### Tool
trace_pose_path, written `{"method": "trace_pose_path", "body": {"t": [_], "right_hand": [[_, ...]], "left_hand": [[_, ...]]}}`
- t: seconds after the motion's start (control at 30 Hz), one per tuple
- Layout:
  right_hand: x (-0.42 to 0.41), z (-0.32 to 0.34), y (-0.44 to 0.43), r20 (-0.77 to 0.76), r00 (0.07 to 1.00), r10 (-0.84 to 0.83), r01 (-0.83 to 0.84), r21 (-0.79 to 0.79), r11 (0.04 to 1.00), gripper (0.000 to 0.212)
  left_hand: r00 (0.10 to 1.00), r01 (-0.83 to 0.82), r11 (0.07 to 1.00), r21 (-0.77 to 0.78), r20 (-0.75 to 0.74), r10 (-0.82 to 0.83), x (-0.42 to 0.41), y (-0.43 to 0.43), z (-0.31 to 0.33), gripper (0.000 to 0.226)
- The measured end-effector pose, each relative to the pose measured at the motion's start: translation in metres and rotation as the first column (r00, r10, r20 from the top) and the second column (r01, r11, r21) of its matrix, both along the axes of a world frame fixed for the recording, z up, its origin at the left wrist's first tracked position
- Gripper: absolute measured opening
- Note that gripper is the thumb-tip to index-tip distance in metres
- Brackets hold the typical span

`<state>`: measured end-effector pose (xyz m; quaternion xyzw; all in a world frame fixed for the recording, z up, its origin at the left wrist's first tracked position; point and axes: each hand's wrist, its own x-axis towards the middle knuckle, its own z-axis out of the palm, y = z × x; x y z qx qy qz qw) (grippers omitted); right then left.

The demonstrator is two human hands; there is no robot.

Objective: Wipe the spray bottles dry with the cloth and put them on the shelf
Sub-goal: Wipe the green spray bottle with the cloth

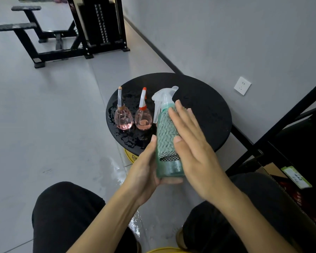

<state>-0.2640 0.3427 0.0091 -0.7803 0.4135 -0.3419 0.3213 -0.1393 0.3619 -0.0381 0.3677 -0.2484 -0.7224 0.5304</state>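
Observation:
A green spray bottle (167, 143) with a clear trigger head is held upright above the near edge of the round black table (208, 110). My left hand (144, 170) grips its lower part from the left, thumb along the side. My right hand (192, 143) lies flat against the bottle's right side with straight fingers. Two small pink bottles stand on the wet table: one with a clear nozzle (123, 115) at the left, one with an orange-and-white nozzle (143, 115) beside it. No cloth is visible.
Water drops cover the table's left part, and a puddle (117, 172) lies on the grey floor below. A black shelf frame (281, 125) with a cardboard box stands at the right. Black gym equipment (71, 33) is far back left. A wall socket (242, 86) is on the right wall.

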Motion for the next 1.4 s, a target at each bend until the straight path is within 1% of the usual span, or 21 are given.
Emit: {"method": "trace_pose_path", "body": {"t": [0.1,0.17,0.23,0.3,0.37,0.47,0.53,0.67,0.77,0.83,0.93,1.0,1.07,1.13,1.2,1.27,1.33,1.4], "right_hand": [[0.001,-0.006,0.022,-0.119,0.993,0.020,-0.036,-0.138,0.990,0.052],[0.002,-0.013,0.038,-0.171,0.985,0.035,-0.066,-0.180,0.981,0.054],[0.002,-0.017,0.044,-0.183,0.982,0.039,-0.072,-0.178,0.981,0.055],[0.002,-0.015,0.037,-0.164,0.986,0.038,-0.064,-0.159,0.985,0.054],[0.003,-0.008,0.020,-0.113,0.993,0.016,-0.030,-0.116,0.993,0.054],[0.005,0.001,-0.006,-0.034,0.999,-0.008,0.007,-0.019,1.000,0.055],[0.007,0.002,-0.005,-0.057,0.998,0.002,-0.005,-0.051,0.999,0.055],[0.009,-0.007,0.027,-0.179,0.984,0.018,-0.053,-0.192,0.980,0.056],[0.007,-0.016,0.042,-0.212,0.977,0.034,-0.078,-0.202,0.976,0.056],[0.005,-0.014,0.035,-0.196,0.980,0.033,-0.068,-0.175,0.982,0.054],[0.005,-0.006,0.013,-0.111,0.994,-0.008,-0.007,-0.129,0.992,0.053],[0.008,-0.003,0.002,-0.057,0.998,-0.036,0.031,-0.095,0.995,0.053],[0.012,-0.006,0.005,-0.039,0.998,-0.051,0.046,-0.110,0.993,0.052],[0.013,-0.013,0.019,-0.061,0.997,-0.056,0.046,-0.167,0.985,0.052],[0.012,-0.022,0.036,-0.076,0.996,-0.047,0.032,-0.190,0.981,0.053],[0.009,-0.030,0.047,-0.062,0.997,-0.034,0.023,-0.173,0.985,0.054],[0.006,-0.031,0.044,-0.035,0.999,-0.023,0.018,-0.144,0.989,0.054],[0.005,-0.025,0.030,0.021,1.000,-0.005,0.007,-0.088,0.996,0.052]], "left_hand": [[0.998,-0.057,0.998,0.023,-0.024,0.058,0.001,-0.002,0.000,0.048],[0.994,-0.104,0.994,0.042,-0.037,0.106,0.003,-0.003,-0.002,0.048],[0.990,-0.133,0.989,0.060,-0.036,0.135,0.005,-0.004,-0.001,0.048],[0.993,-0.117,0.992,0.051,-0.017,0.118,0.004,-0.004,-0.001,0.047],[0.996,-0.089,0.995,0.050,-0.014,0.090,0.000,-0.002,0.000,0.053],[0.997,-0.079,0.995,0.053,-0.018,0.080,-0.005,0.000,0.001,0.050],[0.993,-0.112,0.993,0.044,-0.024,0.113,-0.004,-0.002,0.002,0.049],[0.982,-0.179,0.983,0.035,-0.051,0.181,-0.001,-0.003,0.004,0.054],[0.979,-0.191,0.981,0.024,-0.066,0.192,0.001,-0.004,0.005,0.059],[0.982,-0.183,0.983,0.012,-0.043,0.183,-0.001,-0.004,0.005,0.061],[0.987,-0.163,0.986,0.020,0.013,0.163,-0.007,0.000,0.006,0.055],[0.987,-0.160,0.987,0.031,0.003,0.160,-0.010,0.001,0.003,0.050],[0.988,-0.156,0.987,0.042,-0.005,0.156,-0.008,0.000,0.002,0.052],[0.986,-0.163,0.985,0.053,-0.029,0.165,-0.003,-0.002,0.000,0.055],[0.982,-0.171,0.983,0.063,-0.075,0.176,0.001,-0.004,0.000,0.059],[0.982,-0.169,0.984,0.056,-0.079,0.173,0.006,-0.006,-0.003,0.060],[0.989,-0.141,0.989,0.030,-0.045,0.143,0.007,-0.005,-0.004,0.056],[0.994,-0.104,0.994,0.036,-0.012,0.105,0.006,-0.003,-0.005,0.056]]}}
